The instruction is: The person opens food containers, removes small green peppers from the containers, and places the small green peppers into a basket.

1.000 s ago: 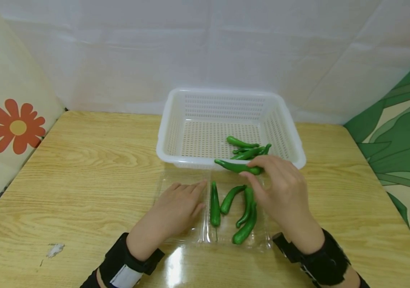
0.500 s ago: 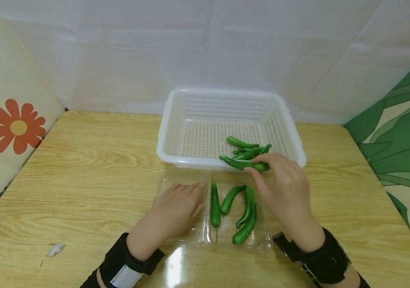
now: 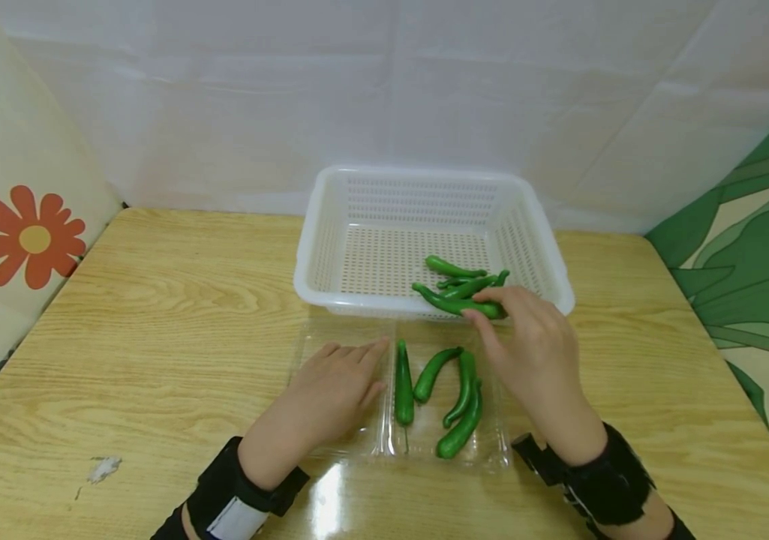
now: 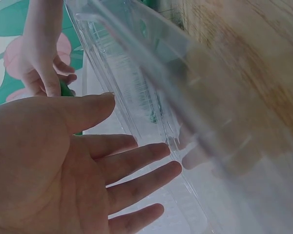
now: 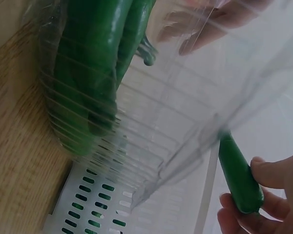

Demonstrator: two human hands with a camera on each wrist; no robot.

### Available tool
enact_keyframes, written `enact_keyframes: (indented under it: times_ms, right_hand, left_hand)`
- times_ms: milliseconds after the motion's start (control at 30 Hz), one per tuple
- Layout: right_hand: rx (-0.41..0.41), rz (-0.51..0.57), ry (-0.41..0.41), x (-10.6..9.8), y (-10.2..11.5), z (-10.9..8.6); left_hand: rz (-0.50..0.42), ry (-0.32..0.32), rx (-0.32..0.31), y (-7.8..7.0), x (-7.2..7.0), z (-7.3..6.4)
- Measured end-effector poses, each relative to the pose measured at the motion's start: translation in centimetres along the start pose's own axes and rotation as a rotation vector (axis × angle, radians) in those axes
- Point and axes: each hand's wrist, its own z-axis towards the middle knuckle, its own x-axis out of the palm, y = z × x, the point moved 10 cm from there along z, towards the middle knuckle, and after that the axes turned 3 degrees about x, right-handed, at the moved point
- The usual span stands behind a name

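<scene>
A green pepper [image 3: 448,304] is held slantwise above the near rim of a white plastic basket, its narrow tip pointing left. Whether it touches the rim cannot be told. Of the two hands, the right hand [image 3: 536,345] pinches it near the thick, blunt end between thumb and fingers. The left hand [image 3: 333,386] is spread, fingers straight and apart, over the left half of a clear plastic tray [image 3: 495,446], fingertips near its middle ridge.

In the tray's right half lie four loose peppers [image 3: 404,394]: a straight one beside the ridge, a curved one next to it, and two more curved ones touching each other at the right. The basket [image 3: 298,274] stands just behind the tray, with a small cluster of peppers [image 3: 448,266] in its near right part. Both stand on a wood-grain worktop [image 3: 188,300], with a white sheet [image 3: 222,112] hanging behind.

The grip at one end looks the likeliest trouble: smooth skin could let the pepper swivel or slip out, and its free tip could catch the basket's rim. The tray looks thin and light, so a bump or uneven press from the left hand might slide it and roll the loose peppers about.
</scene>
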Motion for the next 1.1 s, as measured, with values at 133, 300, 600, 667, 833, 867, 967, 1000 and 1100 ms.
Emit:
enact_keyframes:
  times_ms: [133,300,600,667,833,867,967,1000,1100]
  right_hand:
    - [0.010,0.004,0.003,0.1,-0.2,0.0]
    - [0.020,0.006,0.006,0.4,-0.5,-0.1]
    - [0.041,0.012,-0.002,0.5,-0.9,-0.1]
    - [0.044,0.011,-0.004,0.5,-1.0,0.0]
    - [0.049,0.028,0.000,0.6,-1.1,0.0]
    - [0.051,0.033,0.003,0.6,-1.2,-0.1]
    - [0.056,0.049,0.010,0.7,-1.2,-0.1]
    - [0.059,0.054,0.012,0.7,-1.3,-0.1]
    - [0.062,0.067,0.011,0.7,-1.3,-0.1]
  left_hand:
    - [0.003,0.007,-0.004,0.0,0.0,0.0]
    - [0.002,0.010,-0.006,0.1,0.1,0.0]
    - [0.009,-0.001,0.001,0.0,0.1,0.0]
    - [0.009,-0.001,0.001,0.0,0.1,0.0]
    - [0.004,0.004,-0.001,0.0,0.1,0.0]
    - [0.003,0.004,-0.002,0.0,0.1,0.0]
    - [0.002,0.009,-0.004,0.0,0.1,0.0]
    - [0.002,0.011,-0.005,0.0,0.1,0.0]
    - [0.003,0.014,-0.006,0.0,0.1,0.0]
